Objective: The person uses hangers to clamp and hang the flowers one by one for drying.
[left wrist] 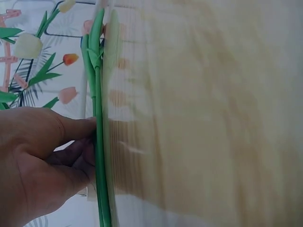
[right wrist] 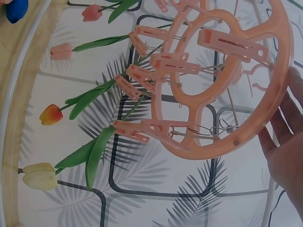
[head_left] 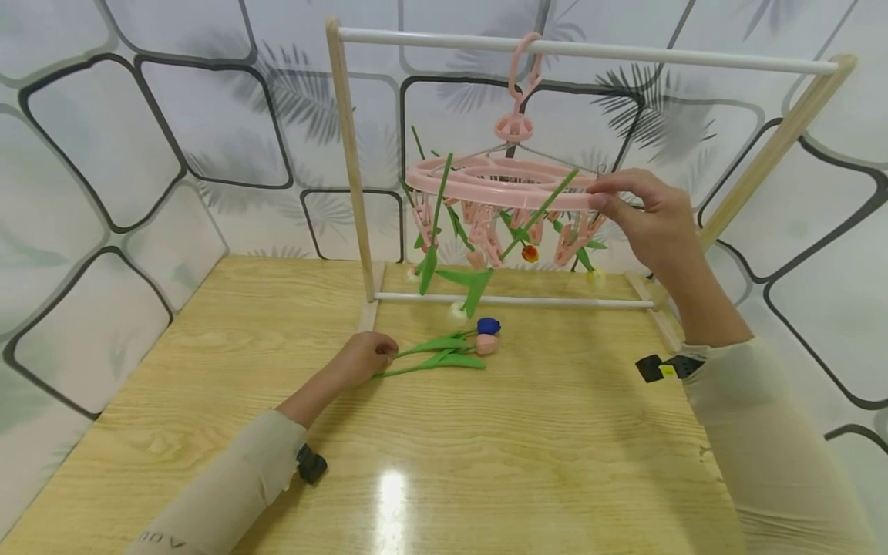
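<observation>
A round pink clip hanger [head_left: 444, 179] hangs by its hook from a white rod, with several artificial tulips dangling from its clothespins [right wrist: 232, 45]. My right hand [head_left: 652, 216] pinches the hanger's rim at the right side between thumb and fingers. On the table lie two tulips, one with a blue head [head_left: 489, 326] and one with a pink head [head_left: 486, 344], their green stems [left wrist: 98, 113] side by side. My left hand [head_left: 364, 358] holds a tulip stem near its lower end; which of the two flowers it belongs to I cannot tell.
A wooden stand [head_left: 352, 162] carries the white top rod [head_left: 659, 54], with a lower white rod [head_left: 555, 301] near the table. Under it spreads the wood-grain table [head_left: 486, 462]. A patterned wall [head_left: 236, 116] stands behind. Hanging among the clips are an orange tulip [right wrist: 51, 115] and a pale yellow one [right wrist: 40, 176].
</observation>
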A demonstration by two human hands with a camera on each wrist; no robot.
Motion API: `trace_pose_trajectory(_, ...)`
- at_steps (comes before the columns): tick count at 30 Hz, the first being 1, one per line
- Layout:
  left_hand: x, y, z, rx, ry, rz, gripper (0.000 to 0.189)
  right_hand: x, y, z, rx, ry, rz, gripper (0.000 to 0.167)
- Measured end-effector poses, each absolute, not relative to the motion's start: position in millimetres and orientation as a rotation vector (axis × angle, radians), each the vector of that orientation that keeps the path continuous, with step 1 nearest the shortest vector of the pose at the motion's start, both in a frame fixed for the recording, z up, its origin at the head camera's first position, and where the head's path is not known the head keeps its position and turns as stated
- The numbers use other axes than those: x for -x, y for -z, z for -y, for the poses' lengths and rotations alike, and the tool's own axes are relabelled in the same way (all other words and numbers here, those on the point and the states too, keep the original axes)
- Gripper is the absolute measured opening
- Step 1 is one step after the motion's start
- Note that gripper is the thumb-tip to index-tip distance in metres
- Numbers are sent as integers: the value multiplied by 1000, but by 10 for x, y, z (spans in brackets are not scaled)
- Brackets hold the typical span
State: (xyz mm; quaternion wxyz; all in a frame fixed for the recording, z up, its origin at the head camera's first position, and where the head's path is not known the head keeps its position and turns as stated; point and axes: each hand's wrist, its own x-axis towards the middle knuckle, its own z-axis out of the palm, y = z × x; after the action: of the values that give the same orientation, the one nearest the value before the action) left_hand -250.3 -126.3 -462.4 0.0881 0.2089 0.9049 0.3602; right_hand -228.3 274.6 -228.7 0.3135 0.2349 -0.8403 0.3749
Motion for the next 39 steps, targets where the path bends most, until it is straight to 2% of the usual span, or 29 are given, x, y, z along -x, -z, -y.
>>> trace_pose_trajectory(17,2478,4571,1283,-688,-1142,-2805,23,2300,2310,-2723,-657,-996,2216,17)
trace_pose_trajectory(30,2459,4538,1296,-470,-1436,-2616,28,2315,2322,-2703,-657,-969,2200,17)
trace_pose_trajectory(39,2322,4455,1230,-427,-1613,-2355,30,2313,2326,-2697,-655,-963,2180,16)
